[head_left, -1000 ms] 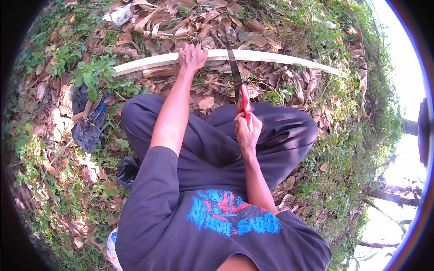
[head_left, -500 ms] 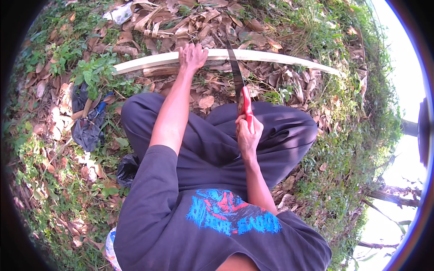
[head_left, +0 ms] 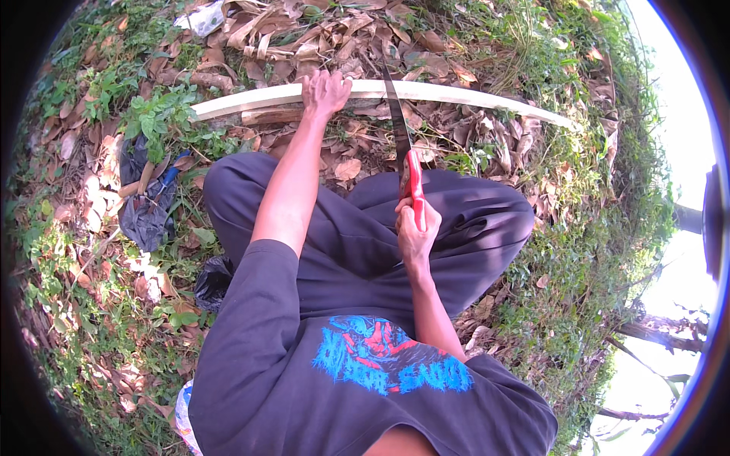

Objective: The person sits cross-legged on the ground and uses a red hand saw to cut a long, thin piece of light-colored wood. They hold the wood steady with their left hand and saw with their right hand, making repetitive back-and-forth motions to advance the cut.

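A long pale strip of wood lies crosswise in front of my folded legs. My left hand is closed over it from above, left of its middle. In my right hand is a handsaw with a dark blade and a red handle, the fingers wrapped round the grip. The blade crosses the wood a little to the right of my left hand, its tip reaching past the far edge. How deep the teeth sit in the wood cannot be made out.
A brown piece of wood lies just under the pale strip. At the left, tools with wooden and blue handles rest on a black plastic bag. Another black bag is beside my left thigh. Dry leaves and grass surround me.
The saw and my right hand have shifted very slightly, the handle a little nearer to me. My left hand stays on the wood strip.
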A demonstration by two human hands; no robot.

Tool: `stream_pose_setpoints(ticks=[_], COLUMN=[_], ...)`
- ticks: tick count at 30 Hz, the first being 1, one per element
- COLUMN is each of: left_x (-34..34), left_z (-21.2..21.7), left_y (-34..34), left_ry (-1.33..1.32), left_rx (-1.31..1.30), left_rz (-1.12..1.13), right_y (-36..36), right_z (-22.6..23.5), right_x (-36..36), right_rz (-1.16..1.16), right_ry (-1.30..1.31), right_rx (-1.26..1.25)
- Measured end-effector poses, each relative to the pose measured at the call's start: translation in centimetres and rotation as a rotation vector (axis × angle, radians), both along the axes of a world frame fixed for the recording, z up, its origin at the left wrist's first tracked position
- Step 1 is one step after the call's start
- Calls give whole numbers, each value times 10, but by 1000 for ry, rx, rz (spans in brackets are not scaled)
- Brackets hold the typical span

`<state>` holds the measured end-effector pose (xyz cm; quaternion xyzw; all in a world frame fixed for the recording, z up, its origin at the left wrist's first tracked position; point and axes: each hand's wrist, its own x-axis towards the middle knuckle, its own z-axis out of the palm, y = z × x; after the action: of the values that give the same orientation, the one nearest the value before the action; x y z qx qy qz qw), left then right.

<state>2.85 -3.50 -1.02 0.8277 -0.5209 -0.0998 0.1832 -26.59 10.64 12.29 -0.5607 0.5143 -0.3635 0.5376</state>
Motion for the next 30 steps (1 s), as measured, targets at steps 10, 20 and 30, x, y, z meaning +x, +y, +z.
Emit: stream_pose_setpoints(ticks=[10, 20, 30], left_x=[-5, -5, -5], left_z=[9, 6, 5], left_y=[-2, 0, 2], left_ry=[23, 19, 6], left_rx=[1, 49, 6], left_rz=[2, 0, 27], right_y=[-61, -63, -13], right_z=[-26, -30, -9], right_x=[36, 27, 20], right_rz=[16, -9, 14], right_ry=[127, 104, 156], right_rx=[-106, -97, -25])
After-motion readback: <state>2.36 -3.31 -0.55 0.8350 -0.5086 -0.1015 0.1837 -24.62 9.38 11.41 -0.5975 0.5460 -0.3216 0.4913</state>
